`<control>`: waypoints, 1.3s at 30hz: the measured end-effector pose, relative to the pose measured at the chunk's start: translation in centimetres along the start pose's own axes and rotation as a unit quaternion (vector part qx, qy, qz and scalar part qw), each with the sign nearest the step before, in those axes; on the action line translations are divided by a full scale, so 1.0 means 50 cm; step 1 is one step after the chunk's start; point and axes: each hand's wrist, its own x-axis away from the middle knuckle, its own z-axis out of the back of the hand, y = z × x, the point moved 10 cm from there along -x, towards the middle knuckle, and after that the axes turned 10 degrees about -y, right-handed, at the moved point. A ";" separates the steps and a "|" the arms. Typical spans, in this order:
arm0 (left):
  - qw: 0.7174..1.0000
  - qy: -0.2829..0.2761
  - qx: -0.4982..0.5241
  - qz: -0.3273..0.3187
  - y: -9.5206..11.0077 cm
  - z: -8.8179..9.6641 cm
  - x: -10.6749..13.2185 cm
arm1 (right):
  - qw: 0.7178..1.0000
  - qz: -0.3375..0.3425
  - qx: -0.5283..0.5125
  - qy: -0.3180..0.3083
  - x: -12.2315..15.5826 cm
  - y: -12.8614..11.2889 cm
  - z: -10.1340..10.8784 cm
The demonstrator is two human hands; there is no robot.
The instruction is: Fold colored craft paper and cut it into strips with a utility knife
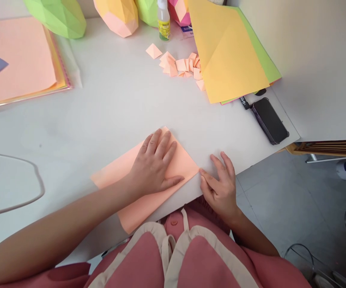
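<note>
Paper (183,162): flat on the surface (86,112), set at an angle, lower corner close to the near edge.
Weight: should be very light; a light push or draught probably shifts it.
Stiffness: judged thin and pliable, takes a crease easily, creases likely stay.
Slip: smooth-looking, likely slides unless pressed; flat palm is the sane anchor.
Fragility: corners probably dent first, tearing possible if tugged against the pressed palm.
Hold points: best taken by edges or corners, fingertip contact only; spread pressure across the middle.
Left hand (153,166): palm down on the paper, fingers fanned, grip spread flat, nothing clasped.
Right hand (221,192): index fingertip at the right corner, thumb just below, other fingers lifted; cannot tell if the grip pinches or only touches.
Look: plain peach, matte, long four-sided outline, straight edges; left end partly hidden by the forearm. Layer count: cannot tell.
Nearby: small peach pieces (180,65) beyond the hands, phone (270,120) off to the right.
</note>
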 end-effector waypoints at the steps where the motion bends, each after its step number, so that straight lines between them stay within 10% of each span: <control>1: 1.000 0.002 0.002 -0.001 0.000 0.000 0.000 | 1.000 0.008 -0.011 -0.004 -0.004 0.003 -0.001; 13: 0.992 0.075 0.034 -0.093 -0.030 0.036 -0.007 | 0.950 0.232 0.033 -0.205 -0.121 -0.069 -0.122; 23: 0.997 0.055 0.000 0.056 -0.046 0.023 0.151 | 0.941 0.258 0.104 -0.195 -0.141 -0.092 -0.118; 39: 0.983 0.022 -0.028 0.181 -0.075 0.011 0.173 | 0.916 0.306 0.126 -0.228 -0.169 -0.135 -0.201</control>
